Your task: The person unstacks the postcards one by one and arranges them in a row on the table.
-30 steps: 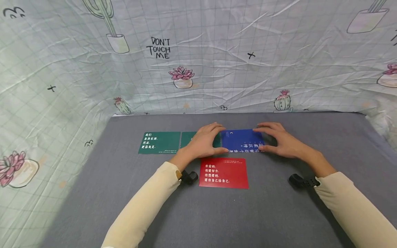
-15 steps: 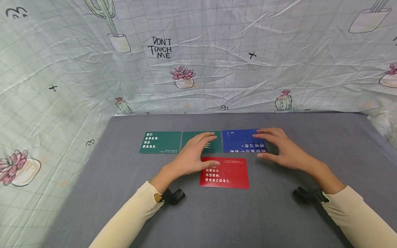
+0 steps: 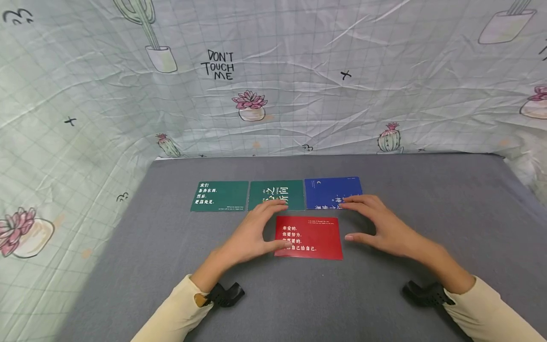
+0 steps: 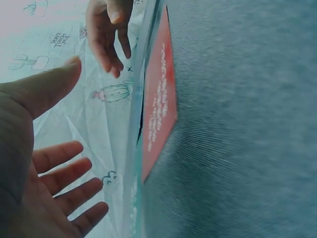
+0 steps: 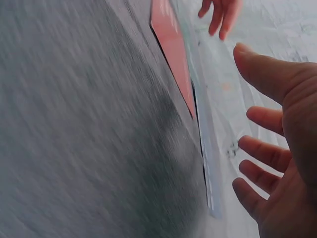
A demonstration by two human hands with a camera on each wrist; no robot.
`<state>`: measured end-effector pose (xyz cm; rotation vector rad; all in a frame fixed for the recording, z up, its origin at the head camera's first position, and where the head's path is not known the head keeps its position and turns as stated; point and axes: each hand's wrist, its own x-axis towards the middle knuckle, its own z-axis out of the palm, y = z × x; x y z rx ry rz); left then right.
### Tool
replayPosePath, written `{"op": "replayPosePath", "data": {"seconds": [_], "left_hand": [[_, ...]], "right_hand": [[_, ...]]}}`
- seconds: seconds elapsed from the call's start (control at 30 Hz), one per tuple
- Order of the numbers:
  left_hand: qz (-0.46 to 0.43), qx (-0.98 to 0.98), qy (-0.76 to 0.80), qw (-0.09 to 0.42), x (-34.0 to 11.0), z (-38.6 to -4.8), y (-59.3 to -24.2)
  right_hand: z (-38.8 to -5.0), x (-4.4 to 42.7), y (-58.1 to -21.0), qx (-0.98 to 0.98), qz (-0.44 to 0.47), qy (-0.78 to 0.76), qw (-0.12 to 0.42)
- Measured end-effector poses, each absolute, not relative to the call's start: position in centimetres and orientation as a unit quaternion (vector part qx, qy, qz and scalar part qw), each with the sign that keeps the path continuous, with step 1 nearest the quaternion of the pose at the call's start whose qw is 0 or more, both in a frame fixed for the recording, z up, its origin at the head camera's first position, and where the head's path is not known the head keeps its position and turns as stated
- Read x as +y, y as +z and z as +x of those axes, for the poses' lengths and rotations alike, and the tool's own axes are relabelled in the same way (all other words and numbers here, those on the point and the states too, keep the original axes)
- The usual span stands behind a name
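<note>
A red card (image 3: 316, 230) printed with white characters lies flat on the grey tabletop, between my two hands. My left hand (image 3: 252, 237) hovers at its left side, fingers spread and thumb over the card's lower left part. To the right of the card is my right hand (image 3: 384, 230), its thumb near the card's right edge and its fingers overlapping the lower right of a blue card (image 3: 329, 186). Neither hand holds anything. In the left wrist view the red card (image 4: 161, 99) lies apart from my fingers, as does the red card (image 5: 173, 47) in the right wrist view.
Behind the red card, a left green card (image 3: 232, 194) and a middle green card (image 3: 297, 187) form a row with the blue one. A patterned cloth (image 3: 299, 95) hangs behind the grey tabletop (image 3: 316, 304). Black straps with cameras (image 3: 226, 294) sit on both wrists.
Both hands have left the blue card and come back toward me, to either side of the red card. The middle green card is more exposed. The cards appear to stay in place.
</note>
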<state>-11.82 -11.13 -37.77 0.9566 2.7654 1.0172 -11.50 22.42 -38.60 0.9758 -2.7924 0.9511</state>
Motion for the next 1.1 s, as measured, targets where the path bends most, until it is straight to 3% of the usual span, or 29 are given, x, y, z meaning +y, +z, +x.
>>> {"op": "replayPosePath", "data": {"seconds": [0.3,1.1], "left_hand": [[0.284,0.881,0.375,0.055,-11.8,-11.3,-38.9],[0.269,0.897,0.347,0.052,-11.3,-11.1,-40.4]], "right_hand": [[-10.0,20.7,-38.8,-0.900,0.304,0.312,0.002],[-9.6,19.4,-40.5,-0.910,0.268,0.316,0.005]]}}
